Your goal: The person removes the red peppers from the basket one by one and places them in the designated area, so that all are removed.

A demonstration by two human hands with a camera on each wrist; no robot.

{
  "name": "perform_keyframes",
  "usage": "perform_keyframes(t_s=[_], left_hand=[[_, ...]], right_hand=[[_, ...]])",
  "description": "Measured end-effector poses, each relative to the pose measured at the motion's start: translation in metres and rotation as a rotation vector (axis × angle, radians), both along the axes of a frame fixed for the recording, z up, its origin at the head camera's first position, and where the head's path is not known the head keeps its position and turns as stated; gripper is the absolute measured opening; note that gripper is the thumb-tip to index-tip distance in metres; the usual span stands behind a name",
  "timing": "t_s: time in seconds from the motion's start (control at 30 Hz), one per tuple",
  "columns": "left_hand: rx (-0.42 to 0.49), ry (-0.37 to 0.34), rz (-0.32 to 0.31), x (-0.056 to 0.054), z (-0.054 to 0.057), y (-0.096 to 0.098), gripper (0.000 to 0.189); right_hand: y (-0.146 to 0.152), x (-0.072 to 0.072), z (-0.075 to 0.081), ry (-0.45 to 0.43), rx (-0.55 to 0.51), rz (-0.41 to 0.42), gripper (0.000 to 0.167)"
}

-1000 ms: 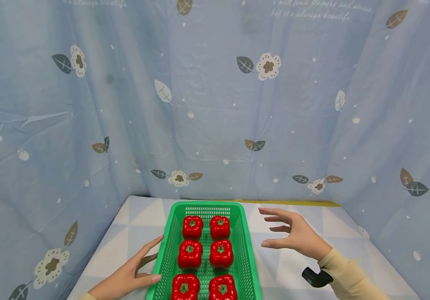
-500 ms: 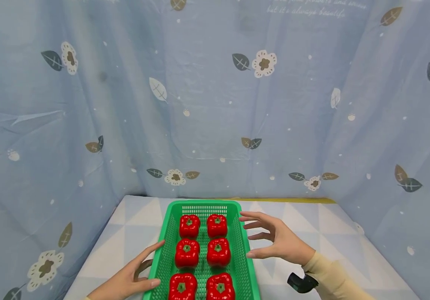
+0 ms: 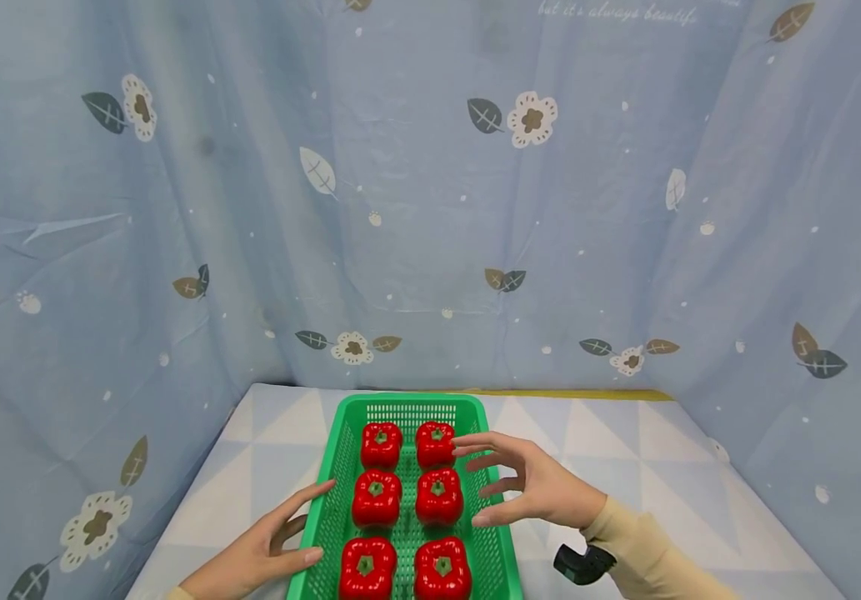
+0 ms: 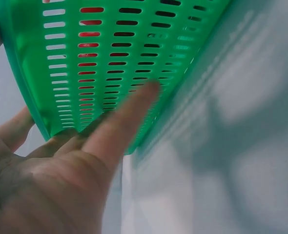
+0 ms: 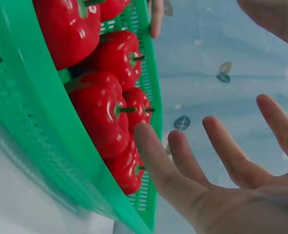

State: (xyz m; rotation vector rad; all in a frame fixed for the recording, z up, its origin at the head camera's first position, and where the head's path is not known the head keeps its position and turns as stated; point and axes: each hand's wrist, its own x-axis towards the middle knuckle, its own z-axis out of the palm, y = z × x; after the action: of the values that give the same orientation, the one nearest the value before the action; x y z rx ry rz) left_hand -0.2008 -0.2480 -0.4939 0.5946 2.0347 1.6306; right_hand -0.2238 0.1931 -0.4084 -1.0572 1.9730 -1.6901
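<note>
Head view, hands [image 3: 257, 546] [image 3: 546, 486] at basket [image 3: 508, 557] edges, gap between peppers [image 3: 439, 497]

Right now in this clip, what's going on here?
A person has both bare hands around a green plastic basket on a table covered in a pale triangle pattern. Six red bell peppers are visible in it, stems up, in two columns of three. The left hand is at the basket's left side; whether it touches is hard to tell. The right hand reaches over the right rim, fingers spread near the peppers, holding none.
</note>
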Motion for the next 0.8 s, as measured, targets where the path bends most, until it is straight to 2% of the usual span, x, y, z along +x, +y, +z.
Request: perform_keyframes(t_s=[0.27,0.57,0.8], left_hand=[[0.049,-0.043,0.018,0.000,-0.003,0.001,0.075],[0.027,-0.035,0.038,0.001,-0.002,0.000,0.072],[0.018,-0.024,0.036,0.000,-0.002,0.000,0.072]], right_hand=[[-0.012,0.003,-0.009,-0.077,-0.010,0.050,0.069],[-0.023,0.002,-0.018,-0.081,0.061,0.060,0.066],[-0.025,0.003,-0.017,-0.053,0.124,0.083,0.063]])
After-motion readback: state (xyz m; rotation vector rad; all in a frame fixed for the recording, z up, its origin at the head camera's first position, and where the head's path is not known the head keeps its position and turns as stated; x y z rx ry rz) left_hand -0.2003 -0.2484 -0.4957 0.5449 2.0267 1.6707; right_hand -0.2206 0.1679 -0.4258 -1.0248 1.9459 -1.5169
